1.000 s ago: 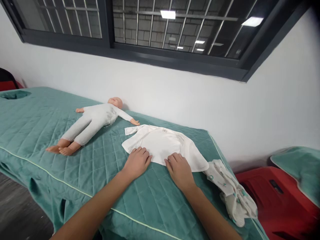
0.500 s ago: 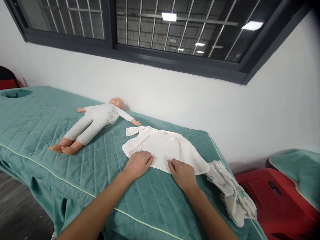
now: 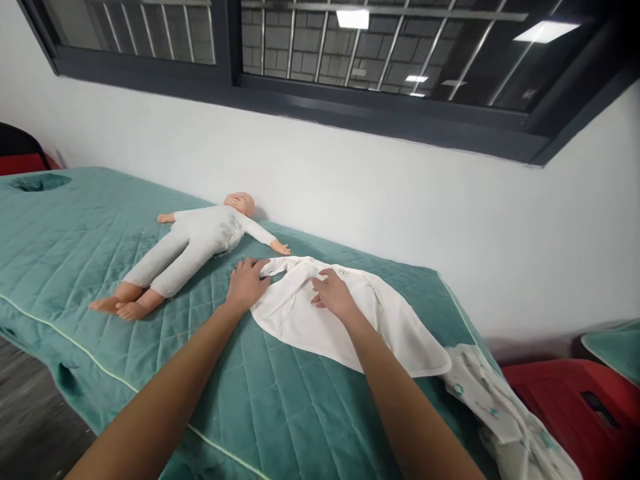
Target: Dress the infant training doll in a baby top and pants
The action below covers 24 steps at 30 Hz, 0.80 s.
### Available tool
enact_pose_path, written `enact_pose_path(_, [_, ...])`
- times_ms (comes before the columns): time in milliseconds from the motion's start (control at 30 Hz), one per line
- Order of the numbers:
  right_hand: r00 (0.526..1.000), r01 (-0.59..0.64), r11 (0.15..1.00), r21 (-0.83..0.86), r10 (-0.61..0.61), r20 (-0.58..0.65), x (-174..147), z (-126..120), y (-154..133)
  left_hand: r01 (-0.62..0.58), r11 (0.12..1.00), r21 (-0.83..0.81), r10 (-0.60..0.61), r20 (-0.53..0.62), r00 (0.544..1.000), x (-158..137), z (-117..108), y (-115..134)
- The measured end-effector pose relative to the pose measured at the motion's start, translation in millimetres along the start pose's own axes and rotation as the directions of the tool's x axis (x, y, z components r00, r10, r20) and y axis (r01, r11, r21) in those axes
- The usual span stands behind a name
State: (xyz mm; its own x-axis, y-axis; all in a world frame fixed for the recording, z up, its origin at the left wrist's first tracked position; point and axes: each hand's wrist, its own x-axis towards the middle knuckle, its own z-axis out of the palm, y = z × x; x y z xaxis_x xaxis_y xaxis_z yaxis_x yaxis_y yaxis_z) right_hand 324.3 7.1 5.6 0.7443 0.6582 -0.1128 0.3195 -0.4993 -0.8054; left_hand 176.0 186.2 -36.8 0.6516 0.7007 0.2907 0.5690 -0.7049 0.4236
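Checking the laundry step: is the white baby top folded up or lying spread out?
Mostly spread: the white baby top lies flat on the green cover, bunched only near the left hand and right hand.

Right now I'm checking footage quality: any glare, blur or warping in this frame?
Head view: ceiling-light reflections glare in the window; wall and bed lines bend from wide-angle distortion; both forearms blur at the bottom edge; white garment and doll are evenly lit, with soft shadows.
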Motion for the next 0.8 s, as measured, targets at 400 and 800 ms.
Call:
enact_pose_path(400, [0.993, 0.082, 0.996, 0.046, -0.078, -0.087, 34, 23, 17, 0.098, 0.988, -0.119, -0.112, -0.124, 0.986, 27, 3, -16])
enact_pose_path(800, [0.992, 0.106, 0.994, 0.015, -0.105, -0.065, 36, 23, 13, -0.107, 0.992, -0.070, 0.090, -0.211, 0.973, 21, 7, -15])
